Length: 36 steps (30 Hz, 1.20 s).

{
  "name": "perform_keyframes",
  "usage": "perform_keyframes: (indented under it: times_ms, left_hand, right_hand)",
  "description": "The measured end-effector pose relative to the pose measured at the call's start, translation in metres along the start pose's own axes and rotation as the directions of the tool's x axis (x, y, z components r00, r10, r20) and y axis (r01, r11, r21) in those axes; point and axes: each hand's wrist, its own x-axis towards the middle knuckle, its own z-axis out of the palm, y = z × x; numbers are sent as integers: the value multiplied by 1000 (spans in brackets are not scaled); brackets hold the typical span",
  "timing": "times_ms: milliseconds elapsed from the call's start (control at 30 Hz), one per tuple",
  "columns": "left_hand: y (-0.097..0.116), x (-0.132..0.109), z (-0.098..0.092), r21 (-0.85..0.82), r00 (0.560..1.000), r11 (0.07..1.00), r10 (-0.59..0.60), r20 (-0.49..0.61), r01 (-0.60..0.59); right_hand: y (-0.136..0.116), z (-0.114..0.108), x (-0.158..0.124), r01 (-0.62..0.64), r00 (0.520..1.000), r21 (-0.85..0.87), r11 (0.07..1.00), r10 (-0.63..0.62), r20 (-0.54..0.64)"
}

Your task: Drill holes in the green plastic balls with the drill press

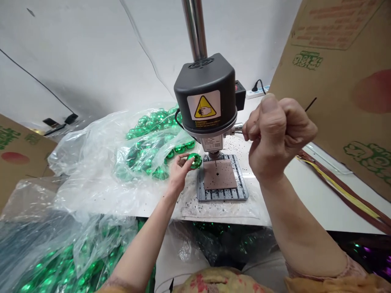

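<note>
My left hand pinches a shiny green faceted ball, just left of the drill bit. Raised at the right, my right hand is closed around the feed lever of a black bench drill press; most of the grip is hidden behind the fingers. Under the chuck, a thin bit points down at a brown square pad with a dark hole in it. The pad lies on the slotted grey base plate, sprinkled with dark shavings.
Clear plastic bags of green balls lie on the white table left of the drill. More bagged green balls sit below the table edge. Cardboard boxes flank both sides. Brown and yellow straps lie at right, and a power strip is behind.
</note>
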Motion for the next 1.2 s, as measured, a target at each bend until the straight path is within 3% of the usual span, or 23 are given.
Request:
perform_keyframes:
  times_ms: [167, 400, 733, 867, 1067, 1200]
  left_hand:
    - [-13, -27, 18, 37, 995, 998, 46, 94, -49]
    - [-31, -28, 31, 239, 982, 960, 110, 152, -145]
    - [-30, -29, 34, 368, 949, 882, 223, 225, -295]
    - [-30, -32, 37, 346, 923, 873, 247, 295, -344]
    - [-32, -38, 46, 237, 923, 927, 206, 324, -290]
    - [-31, -39, 44, 276, 917, 911, 205, 341, -307]
  right_hand:
    - [0, 0, -1, -36, 999, -33, 999, 36, 6]
    - [-3, 1, 0, -11, 1000, 10, 1000, 11, 26]
    - [-3, 0, -1, 20, 999, -90, 996, -17, 30]
    - [-4, 0, -1, 4, 1000, -67, 998, -2, 31]
    - [-5, 1, 5, -71, 995, -86, 994, 76, 57]
    - [-5, 5, 16, -111, 989, -33, 993, 113, 95]
